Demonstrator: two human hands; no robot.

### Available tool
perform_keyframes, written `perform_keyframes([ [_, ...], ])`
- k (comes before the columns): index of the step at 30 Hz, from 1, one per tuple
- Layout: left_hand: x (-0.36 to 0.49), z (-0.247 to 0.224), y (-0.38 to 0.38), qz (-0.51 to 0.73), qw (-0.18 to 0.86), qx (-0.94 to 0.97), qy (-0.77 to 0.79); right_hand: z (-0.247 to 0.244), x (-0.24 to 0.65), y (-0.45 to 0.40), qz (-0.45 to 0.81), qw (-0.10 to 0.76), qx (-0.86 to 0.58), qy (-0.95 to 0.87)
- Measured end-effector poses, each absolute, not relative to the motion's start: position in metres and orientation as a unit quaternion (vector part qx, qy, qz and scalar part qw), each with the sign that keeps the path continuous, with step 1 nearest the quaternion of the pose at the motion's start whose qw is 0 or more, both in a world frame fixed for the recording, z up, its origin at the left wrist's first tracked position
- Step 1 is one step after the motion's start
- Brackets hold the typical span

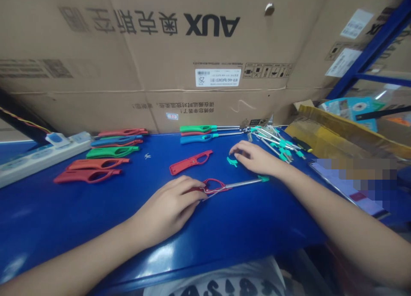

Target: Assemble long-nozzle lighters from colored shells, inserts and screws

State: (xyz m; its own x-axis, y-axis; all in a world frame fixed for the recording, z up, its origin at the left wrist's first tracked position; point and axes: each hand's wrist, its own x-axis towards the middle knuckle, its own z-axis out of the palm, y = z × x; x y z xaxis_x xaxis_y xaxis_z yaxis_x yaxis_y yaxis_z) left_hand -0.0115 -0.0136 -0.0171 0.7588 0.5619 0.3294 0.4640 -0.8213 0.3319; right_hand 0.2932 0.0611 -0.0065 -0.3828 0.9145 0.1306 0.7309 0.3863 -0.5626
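Note:
My left hand is closed on the red handle of a long-necked gas lighter, which lies on the blue table. A thin wire runs along the handle; a metal tube with a green tip extends to the right. The part of the handle beneath my fingers is hidden. My right hand hovers with curved fingers apart and nothing visible between them. Just left of it lie small green plastic pieces. Between and beyond my hands rests a loose red handle shell.
Several coloured handle shells line the left side beside a white power strip. Behind are long lighters and a pile of metal tubes with green parts. A cardboard box walls the back. A phone-like device lies right.

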Motion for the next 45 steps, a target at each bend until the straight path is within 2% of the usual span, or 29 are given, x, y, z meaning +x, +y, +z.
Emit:
perform_keyframes([
  [4, -0.011, -0.014, -0.015, 0.201, 0.124, 0.931, 0.278, -0.020, 0.289, 0.061, 0.161, 0.238, -0.484, -0.826],
  [8, -0.011, -0.012, -0.017, 0.196, 0.123, 0.931, 0.281, -0.025, 0.287, 0.063, 0.176, 0.263, -0.456, -0.832],
  [15, -0.008, -0.012, -0.016, 0.204, 0.113, 0.923, 0.305, -0.021, 0.278, 0.062, 0.412, 0.355, -0.466, -0.698],
  [17, -0.008, -0.013, -0.016, 0.203, 0.112, 0.920, 0.315, -0.020, 0.278, 0.063, 0.434, 0.357, -0.475, -0.678],
  [30, -0.008, -0.014, -0.013, 0.210, 0.142, 0.906, 0.340, -0.014, 0.291, 0.059, 0.132, 0.204, -0.476, -0.845],
  [32, -0.007, -0.014, -0.012, 0.224, 0.156, 0.897, 0.349, -0.013, 0.288, 0.056, 0.140, 0.208, -0.457, -0.853],
  [35, -0.006, -0.015, -0.012, 0.239, 0.174, 0.886, 0.358, -0.008, 0.280, 0.047, 0.218, 0.229, -0.427, -0.847],
  [38, -0.007, -0.015, -0.011, 0.242, 0.173, 0.882, 0.365, -0.002, 0.271, 0.034, 0.280, 0.214, -0.376, -0.857],
  [41, -0.008, -0.016, -0.011, 0.240, 0.172, 0.882, 0.368, -0.001, 0.264, 0.025, 0.264, 0.190, -0.328, -0.887],
  [45, -0.008, -0.017, -0.009, 0.247, 0.174, 0.881, 0.365, -0.007, 0.259, 0.022, 0.216, 0.196, -0.337, -0.895],
])
